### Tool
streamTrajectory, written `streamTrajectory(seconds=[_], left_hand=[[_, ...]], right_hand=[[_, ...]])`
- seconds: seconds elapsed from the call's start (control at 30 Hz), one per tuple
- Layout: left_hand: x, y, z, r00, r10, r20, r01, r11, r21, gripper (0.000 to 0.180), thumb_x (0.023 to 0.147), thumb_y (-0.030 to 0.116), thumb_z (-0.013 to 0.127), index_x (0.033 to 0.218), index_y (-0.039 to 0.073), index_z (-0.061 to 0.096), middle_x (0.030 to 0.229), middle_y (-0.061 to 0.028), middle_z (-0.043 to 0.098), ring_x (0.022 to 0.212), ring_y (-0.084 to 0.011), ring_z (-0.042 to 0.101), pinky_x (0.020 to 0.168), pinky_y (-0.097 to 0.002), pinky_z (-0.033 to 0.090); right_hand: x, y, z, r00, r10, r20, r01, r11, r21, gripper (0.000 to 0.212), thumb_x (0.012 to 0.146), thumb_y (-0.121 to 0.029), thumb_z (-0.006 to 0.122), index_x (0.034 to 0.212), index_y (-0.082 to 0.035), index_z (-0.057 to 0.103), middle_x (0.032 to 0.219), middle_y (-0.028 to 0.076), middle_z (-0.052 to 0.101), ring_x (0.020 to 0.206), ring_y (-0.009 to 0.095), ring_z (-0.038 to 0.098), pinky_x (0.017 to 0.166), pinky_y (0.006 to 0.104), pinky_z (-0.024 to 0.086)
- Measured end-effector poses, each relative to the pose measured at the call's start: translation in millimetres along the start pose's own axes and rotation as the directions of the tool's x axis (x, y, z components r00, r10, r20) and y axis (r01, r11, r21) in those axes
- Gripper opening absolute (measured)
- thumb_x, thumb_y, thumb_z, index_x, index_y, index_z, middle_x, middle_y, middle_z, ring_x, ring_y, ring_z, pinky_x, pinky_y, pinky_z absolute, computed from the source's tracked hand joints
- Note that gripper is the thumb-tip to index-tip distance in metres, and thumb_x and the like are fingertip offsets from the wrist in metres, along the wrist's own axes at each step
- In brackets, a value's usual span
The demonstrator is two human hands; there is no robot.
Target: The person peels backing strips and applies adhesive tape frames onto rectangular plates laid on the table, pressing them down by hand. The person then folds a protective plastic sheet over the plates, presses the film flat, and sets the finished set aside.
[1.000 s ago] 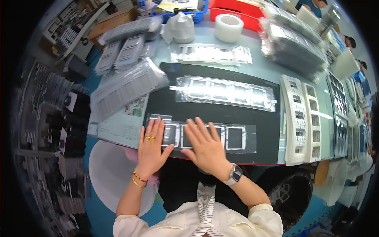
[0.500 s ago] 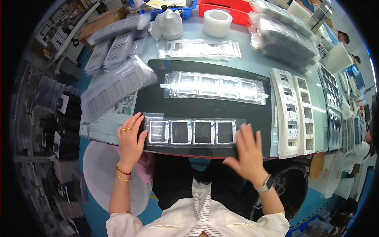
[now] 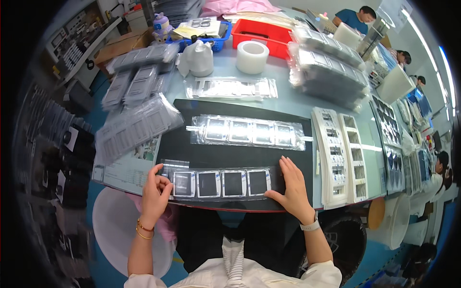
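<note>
A clear film strip (image 3: 221, 183) with several white square frames lies on a black mat near the table's front edge. At its left end is my left hand (image 3: 156, 194), fingers bent and thumb drawn in, closed on the film's edge. My right hand (image 3: 294, 193) rests at the other end with fingers stretched out. Its thumb touches the strip's lower right corner. Farther back on the black mat (image 3: 175, 151) lies a second framed strip (image 3: 247, 130) in shiny clear film.
Bagged frame strips (image 3: 139, 125) are piled at the left, with a taller stack (image 3: 329, 72) at the back right. White slotted trays (image 3: 331, 158) stand right of the mat. A tape roll (image 3: 252, 56), red bin (image 3: 264, 41) and blue basket (image 3: 218, 44) are behind. People sit farther right.
My view has tilted up, so the table sits lower. My left fingers have gone from spread to bent at the strip's edge. My right hand has come closer, its thumb now on the strip.
</note>
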State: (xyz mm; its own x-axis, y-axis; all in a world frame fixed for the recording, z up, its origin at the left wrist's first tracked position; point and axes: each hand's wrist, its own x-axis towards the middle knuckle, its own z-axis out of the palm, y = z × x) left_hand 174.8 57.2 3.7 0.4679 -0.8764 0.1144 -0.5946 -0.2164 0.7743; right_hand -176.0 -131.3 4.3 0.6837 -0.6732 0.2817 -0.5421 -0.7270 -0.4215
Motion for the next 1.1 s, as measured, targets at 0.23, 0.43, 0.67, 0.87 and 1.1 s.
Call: streamTrajectory(seconds=[0.23,0.43,0.67,0.87,1.1], left_hand=[[1,9,16,0.667,0.556,-0.496,-0.560,0.813,0.159,0.049,0.093,-0.005,0.066,0.137,-0.002,0.044,0.092,-0.0064,0.063,0.078,-0.0131,0.061,0.079,-0.0262,0.051],[86,37,42,0.922,0.185,-0.339,-0.275,0.931,-0.239,0.051,0.095,0.001,0.065,0.141,0.003,0.044,0.089,-0.0054,0.065,0.076,-0.0163,0.063,0.075,-0.0305,0.051],[142,12,93,0.971,0.180,-0.159,-0.157,0.977,0.145,0.047,0.090,0.012,0.066,0.133,0.008,0.049,0.083,-0.0073,0.068,0.080,-0.0316,0.067,0.073,-0.0442,0.051],[145,22,96,0.963,0.194,-0.184,-0.178,0.979,0.103,0.036,0.091,0.011,0.064,0.126,0.009,0.056,0.082,-0.0069,0.066,0.079,-0.0301,0.066,0.072,-0.0437,0.050],[143,24,94,0.943,0.266,-0.201,-0.220,0.950,0.223,0.018,0.089,0.008,0.064,0.107,0.010,0.069,0.088,-0.0092,0.068,0.082,-0.0312,0.066,0.073,-0.0427,0.051]], right_hand=[[9,5,-6,0.991,0.111,-0.073,-0.102,0.988,0.111,0.080,0.068,-0.022,0.091,0.134,0.001,0.054,0.147,0.023,0.050,0.131,0.035,0.052,0.108,0.0415,0.042],[43,36,-31,0.862,0.503,0.064,-0.327,0.456,0.827,0.014,0.095,-0.009,0.068,0.091,-0.003,0.057,0.084,0.009,0.070,0.067,0.012,0.066,0.064,0.0244,0.054],[92,89,-11,0.770,0.637,0.034,-0.526,0.604,0.599,0.014,0.094,-0.011,0.068,0.091,-0.002,0.057,0.069,0.005,0.064,0.049,0.009,0.057,0.040,0.0219,0.043],[93,98,-1,0.779,0.610,-0.148,-0.488,0.736,0.469,0.018,0.092,-0.015,0.071,0.086,-0.002,0.060,0.065,0.004,0.064,0.049,0.010,0.056,0.043,0.0271,0.042],[89,88,1,0.827,0.484,-0.287,-0.462,0.875,0.145,0.021,0.091,-0.021,0.072,0.085,-0.002,0.066,0.071,0.012,0.069,0.063,0.028,0.066,0.060,0.0387,0.050]])
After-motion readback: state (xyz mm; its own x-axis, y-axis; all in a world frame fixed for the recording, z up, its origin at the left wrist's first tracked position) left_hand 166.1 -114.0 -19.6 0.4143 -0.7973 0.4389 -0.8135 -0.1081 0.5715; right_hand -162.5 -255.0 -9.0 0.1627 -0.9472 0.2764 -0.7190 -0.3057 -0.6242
